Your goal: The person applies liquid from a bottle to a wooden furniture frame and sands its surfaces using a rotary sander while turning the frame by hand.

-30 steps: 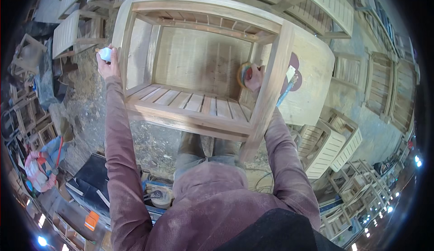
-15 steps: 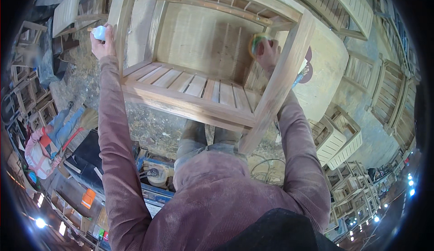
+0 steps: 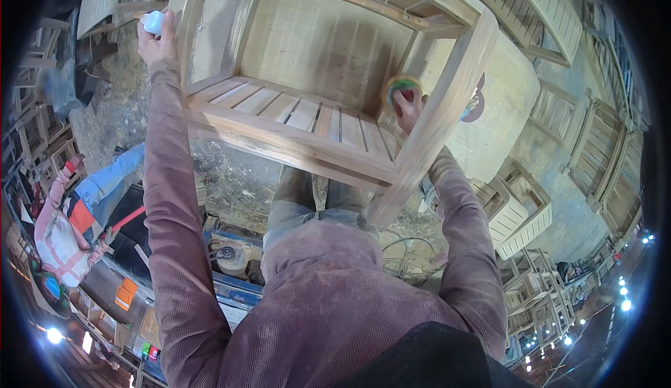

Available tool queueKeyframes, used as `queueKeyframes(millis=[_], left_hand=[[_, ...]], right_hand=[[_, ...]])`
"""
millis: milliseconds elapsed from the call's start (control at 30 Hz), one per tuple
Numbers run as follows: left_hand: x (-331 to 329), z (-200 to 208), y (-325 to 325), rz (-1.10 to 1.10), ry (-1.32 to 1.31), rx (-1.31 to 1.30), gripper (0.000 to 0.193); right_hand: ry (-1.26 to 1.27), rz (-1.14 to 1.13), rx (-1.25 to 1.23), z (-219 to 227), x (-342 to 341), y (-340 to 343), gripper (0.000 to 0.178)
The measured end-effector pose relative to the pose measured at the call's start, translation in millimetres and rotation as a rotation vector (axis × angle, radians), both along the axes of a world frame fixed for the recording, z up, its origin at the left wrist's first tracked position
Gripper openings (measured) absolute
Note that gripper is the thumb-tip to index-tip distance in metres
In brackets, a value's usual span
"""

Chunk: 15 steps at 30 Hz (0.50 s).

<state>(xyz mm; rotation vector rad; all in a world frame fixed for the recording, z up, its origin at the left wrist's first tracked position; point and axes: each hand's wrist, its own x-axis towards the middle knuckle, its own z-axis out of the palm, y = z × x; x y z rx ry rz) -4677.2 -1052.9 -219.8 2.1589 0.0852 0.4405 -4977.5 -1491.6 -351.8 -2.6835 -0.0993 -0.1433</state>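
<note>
A wooden slatted table frame [image 3: 307, 119] lies on its side in front of me, its lower shelf slats facing me. My left hand [image 3: 155, 37] is raised at the frame's left leg and grips a small white object [image 3: 152, 21]. My right hand [image 3: 407, 105] reaches inside the frame behind the right leg [image 3: 437, 119] and presses a round green sanding disc [image 3: 400, 86] against the wood near the shelf's right end. Part of that hand is hidden by the leg. My reddish-brown sleeves come up from the lower edge.
A round power tool [image 3: 227, 255] and a coiled cable [image 3: 405, 255] lie on the dusty floor near my legs. Stacked wooden furniture frames [image 3: 521, 213] stand to the right and behind. A blue and pink cloth bundle [image 3: 77, 213] lies at the left.
The frame has come closer and larger in view. My right hand with the green disc has moved from the outer side of the right leg to inside the frame. My left hand has risen.
</note>
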Motion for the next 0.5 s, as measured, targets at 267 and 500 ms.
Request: queueKeyframes(millis=[267,500], left_hand=[[0.3,1.8,-2.8,0.002,0.014,0.075,0.032],[-1.7,0.9,-13.6,-0.002,0.008,0.043,0.038]], right_hand=[[0.068,-0.216,0.139,-7.6,-11.8,15.5,0.036],[0.234,-0.945,0.064,8.3,-101.9,-14.2,0.045]])
